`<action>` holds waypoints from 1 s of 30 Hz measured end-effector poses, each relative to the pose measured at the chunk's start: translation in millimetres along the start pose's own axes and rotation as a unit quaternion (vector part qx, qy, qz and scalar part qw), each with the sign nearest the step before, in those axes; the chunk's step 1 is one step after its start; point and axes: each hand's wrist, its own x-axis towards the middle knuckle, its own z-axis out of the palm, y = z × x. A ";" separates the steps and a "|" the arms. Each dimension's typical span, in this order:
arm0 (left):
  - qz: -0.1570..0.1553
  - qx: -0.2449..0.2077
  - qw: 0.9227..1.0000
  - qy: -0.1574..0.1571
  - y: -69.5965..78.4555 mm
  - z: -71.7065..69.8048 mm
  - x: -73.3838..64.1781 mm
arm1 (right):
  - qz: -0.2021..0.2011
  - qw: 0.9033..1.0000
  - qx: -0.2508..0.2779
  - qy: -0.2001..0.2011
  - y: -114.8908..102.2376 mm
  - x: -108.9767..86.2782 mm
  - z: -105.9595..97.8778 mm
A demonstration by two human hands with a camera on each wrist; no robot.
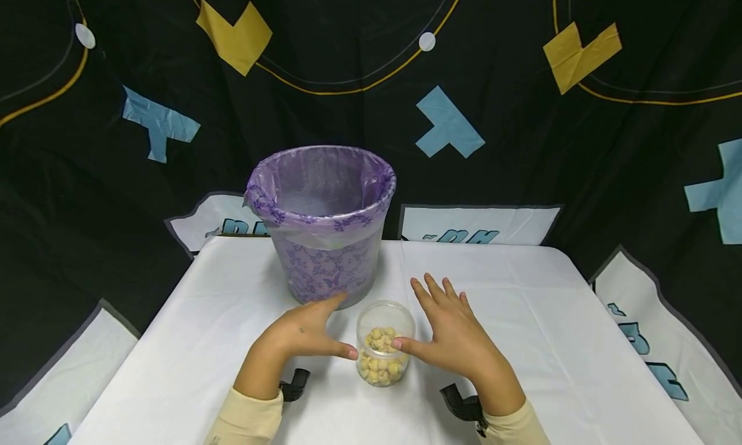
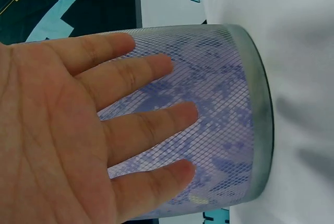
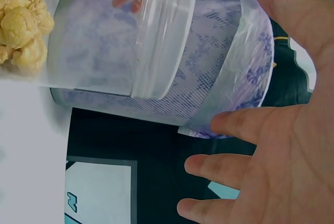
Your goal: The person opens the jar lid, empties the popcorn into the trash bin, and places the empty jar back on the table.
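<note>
A clear plastic jar (image 1: pixel 385 329) stands upright on the white table, its lower part filled with pale yellow popcorn (image 1: pixel 382 368). My left hand (image 1: pixel 304 329) is to the left of it, fingers extended, thumb tip close to the jar's side; whether it touches I cannot tell. On the other side, my right hand (image 1: pixel 455 332) spreads its fingers, with the thumb over or near the jar's right edge. The left wrist view shows the left palm (image 2: pixel 57 130) with nothing in it. In the right wrist view the jar (image 3: pixel 120 41) is apart from the spread right fingers (image 3: pixel 219 169).
Behind the jar stands a mesh bin (image 1: pixel 330 265) with a purple liner (image 1: pixel 263 181) folded over its rim. The white table (image 1: pixel 522 316) extends to both sides. A black cloth backdrop (image 1: pixel 510 149) with tape shapes hangs beyond its far edge.
</note>
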 end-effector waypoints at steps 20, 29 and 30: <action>0.012 -0.018 0.999 -0.039 -4.8 13.3 9.7 | -0.006 1.000 0.010 -0.023 -3.8 2.2 8.4; 0.026 -0.029 0.998 -0.049 -9.0 18.6 14.4 | -0.004 1.000 0.011 -0.026 -3.5 4.0 12.2; 0.029 -0.032 0.998 -0.050 -9.4 19.2 15.0 | -0.005 1.000 0.013 -0.027 -3.6 4.2 12.7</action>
